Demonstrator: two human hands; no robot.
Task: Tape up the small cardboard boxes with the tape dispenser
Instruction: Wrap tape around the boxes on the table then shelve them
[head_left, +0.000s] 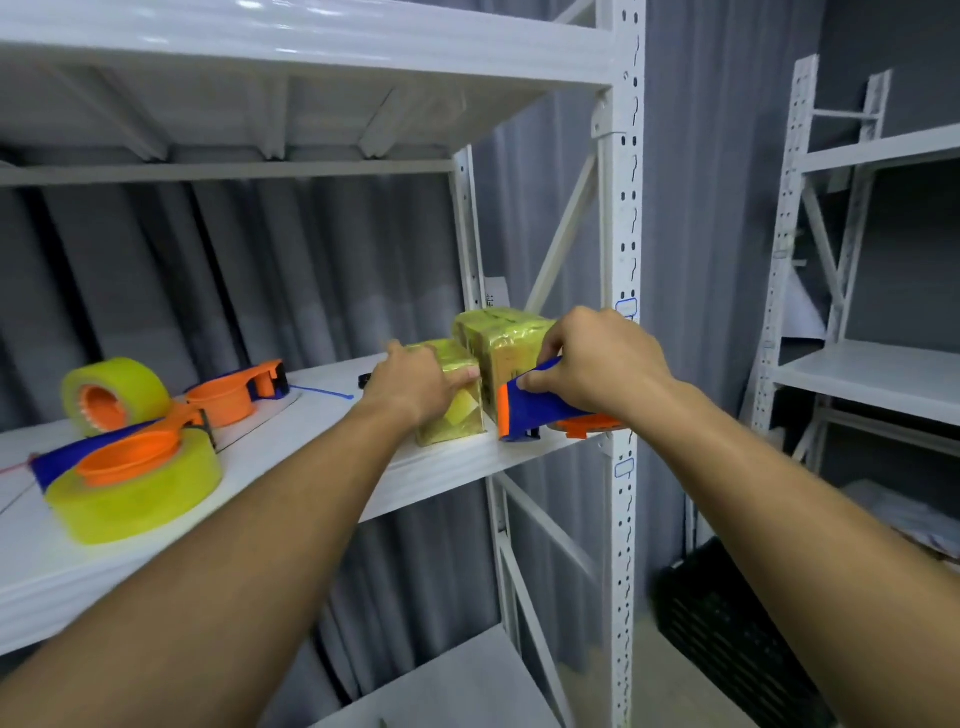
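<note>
On the white shelf (291, 415), the left hand (415, 382) lies flat on a small box (454, 415). Just right of that box, the right hand (597, 364) squeezes the blue tape dispenser (535, 410) against a taller box (506, 353).

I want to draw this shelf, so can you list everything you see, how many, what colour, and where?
small boxes: two, yellowish, wrapped in shiny tape, right end of the shelf, side by side
held tape dispenser: one, blue and orange, against the right box
spare tape dispensers: two, orange and blue, left part of the shelf, one loaded with yellow tape
loose tape roll: one, yellow with orange core, far left
shelf: white metal; another white rack stands at right
left hand: on the left box
right hand: grips the dispenser
</note>
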